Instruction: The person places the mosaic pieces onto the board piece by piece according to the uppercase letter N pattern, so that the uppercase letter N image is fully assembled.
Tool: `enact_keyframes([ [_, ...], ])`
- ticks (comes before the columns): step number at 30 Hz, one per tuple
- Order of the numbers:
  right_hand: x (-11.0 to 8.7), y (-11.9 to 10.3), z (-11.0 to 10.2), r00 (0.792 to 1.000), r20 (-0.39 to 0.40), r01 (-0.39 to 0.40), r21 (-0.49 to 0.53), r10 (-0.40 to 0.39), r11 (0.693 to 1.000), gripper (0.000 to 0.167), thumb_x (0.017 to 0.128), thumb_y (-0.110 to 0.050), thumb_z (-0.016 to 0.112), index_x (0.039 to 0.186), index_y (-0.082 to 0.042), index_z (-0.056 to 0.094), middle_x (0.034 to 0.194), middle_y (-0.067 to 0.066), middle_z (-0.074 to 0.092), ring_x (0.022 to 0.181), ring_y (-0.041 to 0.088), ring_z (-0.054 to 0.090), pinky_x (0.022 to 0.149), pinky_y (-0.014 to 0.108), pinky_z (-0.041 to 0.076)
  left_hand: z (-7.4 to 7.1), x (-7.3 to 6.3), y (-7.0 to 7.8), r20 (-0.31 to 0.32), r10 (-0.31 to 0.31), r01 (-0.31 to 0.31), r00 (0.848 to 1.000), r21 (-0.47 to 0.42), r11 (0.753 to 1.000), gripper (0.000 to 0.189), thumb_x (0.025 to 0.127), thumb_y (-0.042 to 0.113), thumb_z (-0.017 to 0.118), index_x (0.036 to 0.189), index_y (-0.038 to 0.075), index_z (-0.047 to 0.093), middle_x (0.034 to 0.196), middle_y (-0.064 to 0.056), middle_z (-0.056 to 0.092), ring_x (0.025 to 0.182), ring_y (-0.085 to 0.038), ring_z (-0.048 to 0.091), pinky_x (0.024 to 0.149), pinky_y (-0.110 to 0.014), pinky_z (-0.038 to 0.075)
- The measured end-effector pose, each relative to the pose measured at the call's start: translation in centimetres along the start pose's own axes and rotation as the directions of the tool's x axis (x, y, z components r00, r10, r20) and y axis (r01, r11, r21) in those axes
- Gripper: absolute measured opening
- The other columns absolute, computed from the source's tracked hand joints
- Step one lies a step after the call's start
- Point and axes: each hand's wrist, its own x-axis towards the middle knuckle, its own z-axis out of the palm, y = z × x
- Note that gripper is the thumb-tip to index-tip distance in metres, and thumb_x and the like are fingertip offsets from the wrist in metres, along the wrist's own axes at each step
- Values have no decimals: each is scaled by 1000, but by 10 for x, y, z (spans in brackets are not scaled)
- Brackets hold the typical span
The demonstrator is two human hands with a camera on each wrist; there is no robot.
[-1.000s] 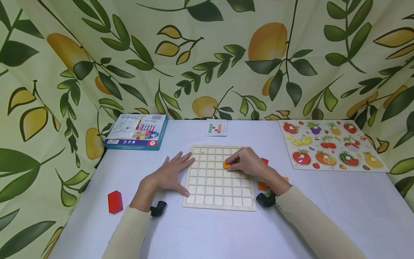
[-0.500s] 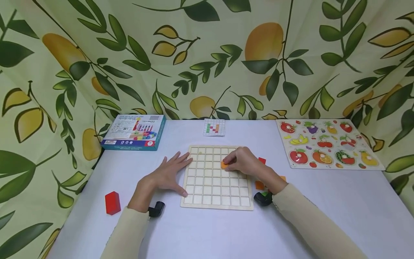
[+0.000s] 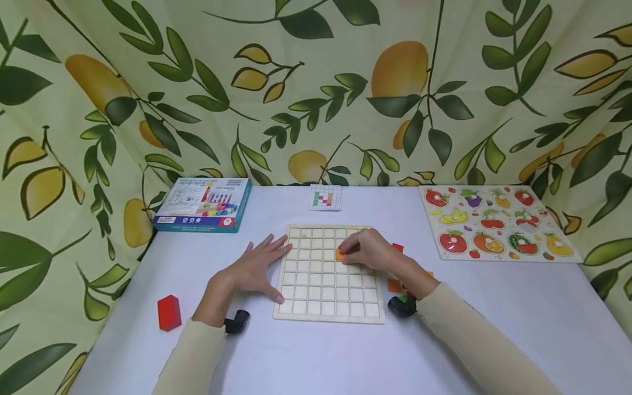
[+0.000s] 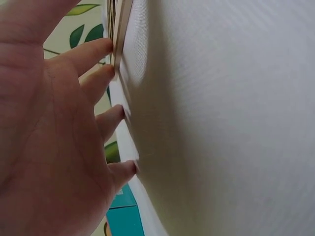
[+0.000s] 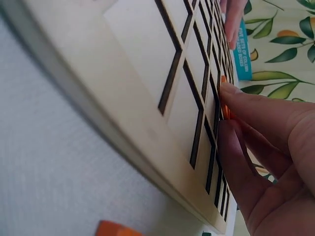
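Note:
A wooden grid board (image 3: 314,294) with square cells lies in the middle of the table. My right hand (image 3: 369,249) pinches a small orange tile (image 3: 340,255) in its upper middle. In the right wrist view, thumb and fingertips grip the orange tile (image 5: 225,109) right at the grid. My left hand (image 3: 257,270) is spread along the board's left side, thumb at the lower left corner and fingertips near the upper left edge. The left wrist view shows its spread fingers (image 4: 101,81) beside the board's rim (image 4: 121,34).
Beyond the board lies a card with a coloured grid pattern (image 3: 325,197). A boxed toy set (image 3: 199,206) is at the back left, a fruit puzzle board (image 3: 501,224) at the back right. A red block (image 3: 169,313) stands left. Loose pieces, including an orange one (image 3: 394,285), lie right of the board.
The view has shifted slightly. Both hands keep their places on the board, with the orange tile in the same spot under the right fingertips.

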Motion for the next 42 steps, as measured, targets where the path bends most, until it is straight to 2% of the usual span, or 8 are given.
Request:
enact_keyframes([
  [10, -10, -1, 7, 998, 42, 49, 26, -50, 998, 22, 88, -17, 80, 110, -11, 80, 123, 5, 76, 124, 25, 67, 104, 42, 56, 8, -8, -9, -3, -9, 9, 1000, 2, 1000, 124, 58, 58, 93, 161, 21, 34, 174, -1, 18, 162, -38, 5, 125, -74, 3],
  [14, -14, -1, 0, 999, 20, 47, 70, -49, 996, 31, 90, -19, 78, 120, -12, 75, 127, 5, 73, 119, 24, 67, 102, 42, 58, 8, -8, -9, 0, -14, 14, 1000, -1, 1000, 125, 57, 59, 94, 161, 23, 33, 174, -1, 17, 163, -37, 4, 125, -74, 2],
  [19, -20, -4, -20, 998, -9, 61, 72, -60, 996, 40, 92, -19, 77, 130, -10, 69, 132, 6, 70, 120, 28, 65, 97, 41, 61, 7, -6, -9, 0, -15, 15, 1000, 4, 1000, 125, 57, 60, 93, 161, 25, 32, 174, 1, 17, 163, -35, 3, 126, -72, 1],
  [24, -33, -7, -45, 995, -41, 92, 3, -92, 996, 47, 90, -21, 79, 134, -12, 66, 139, 4, 67, 131, 28, 61, 101, 44, 59, 5, -3, -8, -1, -9, 9, 1000, 4, 1000, 125, 58, 59, 93, 161, 24, 32, 174, 1, 16, 163, -35, 3, 126, -72, 1],
  [29, -53, -4, -71, 989, -85, 116, -62, -121, 991, 51, 88, -18, 81, 135, -12, 65, 140, 7, 66, 132, 29, 59, 102, 51, 57, 4, -1, -6, -10, -2, 2, 1000, 1, 1000, 125, 58, 60, 93, 161, 24, 32, 174, 1, 16, 163, -35, 3, 126, -72, 2],
  [37, -89, 7, -95, 984, -149, 77, -135, -97, 988, 53, 85, -22, 84, 134, -14, 66, 137, 6, 69, 127, 25, 62, 98, 26, 59, 3, 1, -4, -17, 3, -2, 1000, 4, 1000, 125, 57, 59, 93, 161, 24, 34, 174, 1, 17, 163, -35, 4, 126, -72, 2],
  [38, -93, 9, -95, 983, -154, 76, -140, -97, 987, 52, 85, -21, 84, 133, -13, 67, 136, 7, 69, 126, 25, 63, 98, 29, 60, 3, 1, -4, -17, 5, -5, 1000, 2, 1000, 125, 57, 60, 93, 161, 23, 34, 174, 1, 17, 163, -35, 4, 126, -72, 2],
  [42, -107, 21, -92, 984, -160, 57, -164, -83, 985, 51, 84, -20, 84, 131, -14, 68, 133, 6, 71, 122, 24, 63, 94, 26, 60, 2, 0, -4, -14, 6, -6, 1000, 1, 1000, 126, 57, 60, 93, 161, 24, 33, 174, 2, 17, 163, -35, 4, 126, -72, 1],
])
